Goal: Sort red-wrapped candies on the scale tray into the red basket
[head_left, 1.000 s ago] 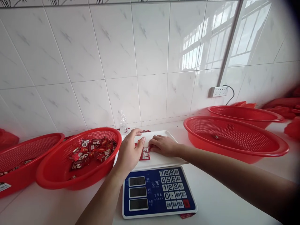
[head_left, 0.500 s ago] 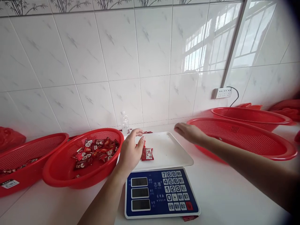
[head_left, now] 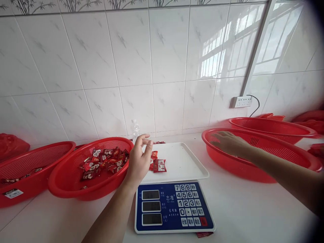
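Note:
A digital scale (head_left: 174, 207) with a blue keypad stands in front of me, its white tray (head_left: 182, 163) carrying a few red candy packets (head_left: 159, 165) at the left side. My left hand (head_left: 139, 158) hovers open at the tray's left edge, fingers loosely curved, holding nothing. My right hand (head_left: 229, 143) reaches over the rim into the large red basket (head_left: 253, 168) on the right, palm down; whether it holds anything I cannot see. Left of the scale, a red basket (head_left: 76, 189) holds several red candy packets (head_left: 103, 162).
Another red basket (head_left: 30, 189) sits far left, and a third large one (head_left: 273, 126) stands behind the right basket. A clear plastic bottle (head_left: 136, 130) stands by the tiled wall. A power strip (head_left: 240, 101) hangs on the wall. A red packet (head_left: 204, 234) pokes out under the scale.
My right hand left the scale tray and swung right into the large red basket. My left hand lifted slightly off the tray. The packets stay on the tray.

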A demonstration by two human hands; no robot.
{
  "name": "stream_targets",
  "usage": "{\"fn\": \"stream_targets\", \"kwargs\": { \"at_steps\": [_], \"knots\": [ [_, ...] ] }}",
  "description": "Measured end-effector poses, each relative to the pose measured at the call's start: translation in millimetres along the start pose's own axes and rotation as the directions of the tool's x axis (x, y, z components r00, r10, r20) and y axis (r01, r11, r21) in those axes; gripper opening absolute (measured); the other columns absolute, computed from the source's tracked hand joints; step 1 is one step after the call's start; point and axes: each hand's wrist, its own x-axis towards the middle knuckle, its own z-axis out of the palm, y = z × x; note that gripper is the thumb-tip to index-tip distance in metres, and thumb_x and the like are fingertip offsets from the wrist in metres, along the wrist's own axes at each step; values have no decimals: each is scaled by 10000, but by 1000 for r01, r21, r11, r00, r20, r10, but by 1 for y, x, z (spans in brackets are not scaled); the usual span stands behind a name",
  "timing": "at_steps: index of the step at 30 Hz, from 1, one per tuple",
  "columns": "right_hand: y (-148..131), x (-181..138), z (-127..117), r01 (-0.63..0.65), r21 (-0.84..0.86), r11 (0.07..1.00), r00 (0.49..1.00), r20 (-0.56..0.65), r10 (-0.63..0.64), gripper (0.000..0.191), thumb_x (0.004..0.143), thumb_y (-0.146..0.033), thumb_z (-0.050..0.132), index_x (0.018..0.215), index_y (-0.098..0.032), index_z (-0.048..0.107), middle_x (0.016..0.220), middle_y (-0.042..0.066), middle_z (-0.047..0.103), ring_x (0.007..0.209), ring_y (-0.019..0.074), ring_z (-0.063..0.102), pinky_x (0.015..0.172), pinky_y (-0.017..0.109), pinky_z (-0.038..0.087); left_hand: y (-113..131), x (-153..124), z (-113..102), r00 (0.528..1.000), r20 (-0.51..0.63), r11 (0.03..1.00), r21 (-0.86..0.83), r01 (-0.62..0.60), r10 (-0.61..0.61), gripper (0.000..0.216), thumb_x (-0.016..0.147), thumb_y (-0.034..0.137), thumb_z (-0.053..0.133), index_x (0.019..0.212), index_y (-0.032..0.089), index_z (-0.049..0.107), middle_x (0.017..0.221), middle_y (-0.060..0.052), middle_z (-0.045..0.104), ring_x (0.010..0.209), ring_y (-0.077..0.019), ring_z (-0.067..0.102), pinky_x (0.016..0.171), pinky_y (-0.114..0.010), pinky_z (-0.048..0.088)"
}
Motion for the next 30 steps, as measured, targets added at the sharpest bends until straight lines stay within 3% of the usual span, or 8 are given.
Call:
{"fn": "stream_targets", "kwargs": {
  "at_steps": [2,4,6,8,11,15,24,30],
  "knots": [
    [-36,10,13,53,20,998,992,110,-54,531,850,-563,446,1223,-212,582,1336,172,523,1248,415,430,938,614,393,0,-1,0,1000,6,1000,-6,-19,19,205,925,327,479,1091,211,513,943,-50,656,1001,-184,614,990,-401,406],
    [-80,17,25,165,82,983,958,223,-179,629,834,-631,447,1357,-280,462,1493,95,349,1366,350,280,1038,555,327,0,-1,1,999,8,999,0,-36,36,204,926,329,480,1090,212,512,930,-44,655,991,-181,616,990,-399,404],
    [-123,20,35,267,151,952,905,299,-302,699,782,-699,480,1395,-375,388,1540,24,260,1401,319,205,1070,518,296,0,-2,1,999,13,999,11,-42,42,207,926,332,483,1094,214,512,919,-41,655,996,-186,614,980,-399,410],
    [-158,22,45,366,250,896,818,374,-438,786,762,-738,467,1437,-371,303,1563,54,179,1410,358,133,1058,579,261,0,-2,1,999,21,999,21,-39,38,217,926,339,484,1102,214,509,923,-44,654,999,-194,615,952,-392,429],
    [-188,26,59,482,337,809,736,344,-582,706,823,-682,439,1417,-308,363,1490,117,334,1367,348,258,1012,562,316,2,-3,2,999,27,999,40,-35,34,229,925,343,488,1113,215,508,964,-50,651,1004,-198,616,921,-378,448],
    [-197,34,72,519,315,794,759,258,-598,457,890,-508,476,1261,-251,548,1228,113,581,1155,275,493,907,450,412,5,-4,2,999,24,997,61,-44,42,205,922,316,498,1096,208,517,977,-50,656,993,-185,614,926,-367,442],
    [-194,32,72,441,173,881,860,200,-470,250,910,-300,459,970,-160,657,889,97,690,741,204,634,624,291,415,7,-9,7,997,49,995,84,-57,53,198,916,311,508,1084,209,529,944,-50,681,957,-194,638,785,-322,500],
    [-143,35,47,321,72,944,940,93,-327,235,921,-346,463,948,-197,643,883,66,705,725,199,650,614,291,449,11,-10,7,995,64,992,98,-80,74,220,915,318,506,1098,198,528,957,-56,686,899,-186,642,743,-312,502]
  ]
}}
